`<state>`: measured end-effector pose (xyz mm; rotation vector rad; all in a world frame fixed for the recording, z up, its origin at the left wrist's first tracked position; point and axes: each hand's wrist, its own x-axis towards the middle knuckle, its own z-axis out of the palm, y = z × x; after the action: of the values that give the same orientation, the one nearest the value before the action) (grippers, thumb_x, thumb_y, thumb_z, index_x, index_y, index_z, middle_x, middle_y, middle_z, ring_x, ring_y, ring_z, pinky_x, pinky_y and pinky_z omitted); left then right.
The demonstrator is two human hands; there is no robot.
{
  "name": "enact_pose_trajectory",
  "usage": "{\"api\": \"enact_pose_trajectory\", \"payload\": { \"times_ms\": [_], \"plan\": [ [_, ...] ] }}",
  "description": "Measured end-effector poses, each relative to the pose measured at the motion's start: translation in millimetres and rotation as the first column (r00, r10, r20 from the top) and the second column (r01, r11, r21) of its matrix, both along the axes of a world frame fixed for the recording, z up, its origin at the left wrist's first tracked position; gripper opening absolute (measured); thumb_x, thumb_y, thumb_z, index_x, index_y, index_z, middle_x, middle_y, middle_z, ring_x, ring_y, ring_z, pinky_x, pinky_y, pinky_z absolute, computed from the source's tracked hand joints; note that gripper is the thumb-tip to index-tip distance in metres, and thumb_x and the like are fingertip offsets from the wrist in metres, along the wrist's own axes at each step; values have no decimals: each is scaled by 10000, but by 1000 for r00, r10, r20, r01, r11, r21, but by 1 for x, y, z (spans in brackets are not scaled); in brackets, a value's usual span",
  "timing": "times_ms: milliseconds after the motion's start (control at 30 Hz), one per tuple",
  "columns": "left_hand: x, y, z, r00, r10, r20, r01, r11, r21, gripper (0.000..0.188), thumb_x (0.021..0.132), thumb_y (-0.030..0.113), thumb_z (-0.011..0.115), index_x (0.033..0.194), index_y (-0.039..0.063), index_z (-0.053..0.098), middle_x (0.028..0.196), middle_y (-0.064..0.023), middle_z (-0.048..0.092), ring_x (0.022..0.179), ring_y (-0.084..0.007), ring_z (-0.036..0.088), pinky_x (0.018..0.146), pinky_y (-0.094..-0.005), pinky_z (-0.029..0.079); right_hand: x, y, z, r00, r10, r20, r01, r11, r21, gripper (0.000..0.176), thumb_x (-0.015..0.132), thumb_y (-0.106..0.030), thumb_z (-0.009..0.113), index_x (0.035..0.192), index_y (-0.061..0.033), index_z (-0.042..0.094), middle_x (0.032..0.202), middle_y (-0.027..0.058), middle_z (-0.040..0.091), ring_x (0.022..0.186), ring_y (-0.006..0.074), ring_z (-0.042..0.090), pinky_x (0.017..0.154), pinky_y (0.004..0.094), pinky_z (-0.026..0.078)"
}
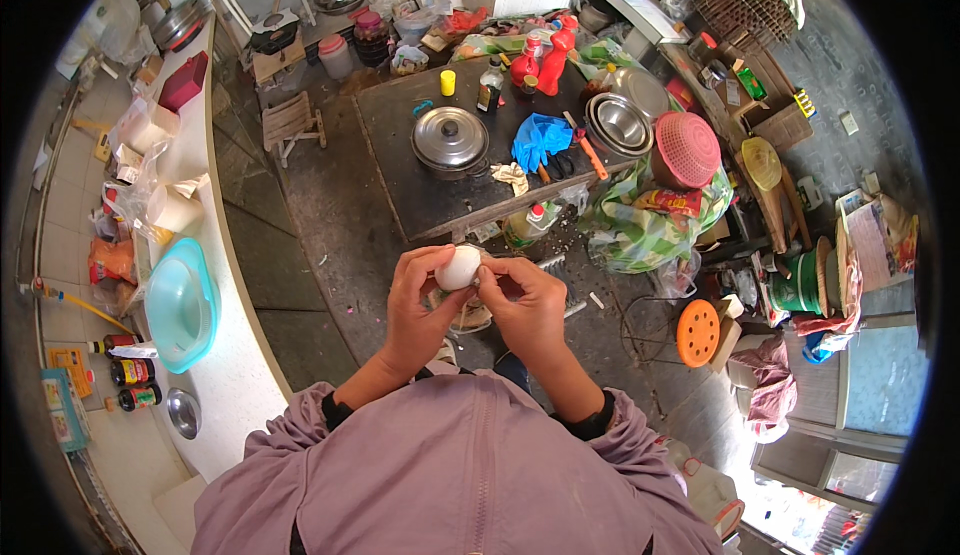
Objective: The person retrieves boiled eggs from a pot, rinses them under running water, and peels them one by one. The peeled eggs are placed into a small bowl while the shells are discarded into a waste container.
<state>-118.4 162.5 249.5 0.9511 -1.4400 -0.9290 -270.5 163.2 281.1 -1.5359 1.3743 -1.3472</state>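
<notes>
A smooth white egg (457,267) is held up in front of my chest. The fingers and thumb of my left hand (420,296) wrap around its left side. On the other side, the thumb and bent fingers of my right hand (523,296) pinch at the egg's right edge. Whether a bit of shell lies between those fingertips is too small to tell. Below the hands, close to my feet, a round container (471,318) shows in part; the hands hide most of it.
Ahead, a low dark table (375,172) bears a lidded steel pot (450,138), blue gloves (541,138), nested steel bowls (621,123) and bottles. Leftward runs a white counter (232,405) with a turquoise basin (180,306). An orange stool (698,333) stands at right.
</notes>
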Motion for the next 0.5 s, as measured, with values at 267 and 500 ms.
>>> {"api": "enact_pose_trajectory", "payload": {
  "times_ms": [267,500],
  "plan": [
    [5,2,-8,999,-2,-51,6,997,82,547,803,-95,745,1280,43,517,1319,-93,470,1179,-198,568,973,-319,532,9,2,-8,998,-45,47,44,999,21,98,896,-39,696,948,43,709,847,54,711,688,76,662,629,227,538],
    [11,6,-13,979,-37,-199,84,969,232,557,827,-91,727,1313,43,490,1290,-81,534,1166,-182,570,984,-308,514,7,0,-23,980,32,198,-59,989,132,131,951,-61,651,1023,43,684,873,56,706,731,93,667,663,230,548]
  ]
}}
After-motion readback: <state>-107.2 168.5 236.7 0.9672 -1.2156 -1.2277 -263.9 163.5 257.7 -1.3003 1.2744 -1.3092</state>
